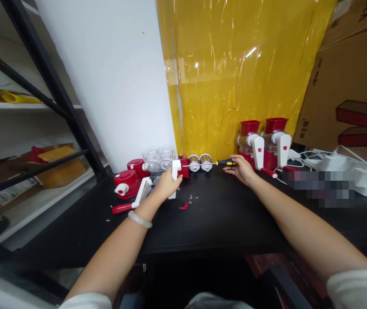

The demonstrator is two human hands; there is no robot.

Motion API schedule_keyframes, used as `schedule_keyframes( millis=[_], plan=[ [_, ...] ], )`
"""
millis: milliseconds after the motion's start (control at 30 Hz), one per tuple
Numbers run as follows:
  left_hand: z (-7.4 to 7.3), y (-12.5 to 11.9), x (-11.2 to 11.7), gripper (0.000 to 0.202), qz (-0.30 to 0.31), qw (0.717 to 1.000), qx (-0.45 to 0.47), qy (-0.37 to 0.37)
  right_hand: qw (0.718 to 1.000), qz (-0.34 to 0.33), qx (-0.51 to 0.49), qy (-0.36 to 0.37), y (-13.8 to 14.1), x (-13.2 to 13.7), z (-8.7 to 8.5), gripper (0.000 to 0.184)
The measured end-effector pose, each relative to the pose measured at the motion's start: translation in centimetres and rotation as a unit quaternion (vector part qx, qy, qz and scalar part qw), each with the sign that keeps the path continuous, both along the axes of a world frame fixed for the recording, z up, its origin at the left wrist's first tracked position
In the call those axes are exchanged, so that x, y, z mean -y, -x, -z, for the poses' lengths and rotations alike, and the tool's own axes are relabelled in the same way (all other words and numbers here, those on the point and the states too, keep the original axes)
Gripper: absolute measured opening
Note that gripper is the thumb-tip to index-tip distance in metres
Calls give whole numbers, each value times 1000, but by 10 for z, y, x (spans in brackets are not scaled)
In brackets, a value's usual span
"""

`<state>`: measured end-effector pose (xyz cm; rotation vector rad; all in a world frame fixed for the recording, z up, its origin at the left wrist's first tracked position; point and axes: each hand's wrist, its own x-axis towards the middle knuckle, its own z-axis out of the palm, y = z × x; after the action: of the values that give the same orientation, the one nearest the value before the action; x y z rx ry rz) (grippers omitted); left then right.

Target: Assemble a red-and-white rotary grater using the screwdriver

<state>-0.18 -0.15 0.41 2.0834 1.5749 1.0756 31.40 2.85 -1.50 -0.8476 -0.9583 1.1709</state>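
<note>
White crank [175, 168]: L hand [167, 184] fingers clenched round it; R hand [243, 170] fingers loose, touching screwdriver [225, 162].

White wall [112, 77], yellow plastic curtain [235, 64], black table [222, 223]

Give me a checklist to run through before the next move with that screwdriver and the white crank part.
1. Left hand grips the white crank part: ok, fingers closed around it.
2. Right hand holds the screwdriver: cannot tell; the fingers reach its handle, but the grip is unclear.
3. Screwdriver tip seated in the red part: cannot tell, too small to see.
4. Loose screws at hand: ok, lying on the black table by the left hand.
5. Room around the right hand: not ok, the two assembled grinders stand right beside it.
</note>
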Motion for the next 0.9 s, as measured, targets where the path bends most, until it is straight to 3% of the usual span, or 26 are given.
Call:
schedule_keyframes(
  millis=[433, 633, 900],
  plan=[
    [2, 2, -3, 24, -3, 1000, -15, 10, 1000, 15, 14, -17, -1, -3, 2, 16],
    [2, 1, -2, 23, -2, 1000, -15, 3, 998, 47, 40, -33, 0, -6, 3, 29],
    [-1, 0, 0, 21, -7, 1000, -13, 2, 994, 69, 81, -23, -2, -4, 3, 31]
  ],
)
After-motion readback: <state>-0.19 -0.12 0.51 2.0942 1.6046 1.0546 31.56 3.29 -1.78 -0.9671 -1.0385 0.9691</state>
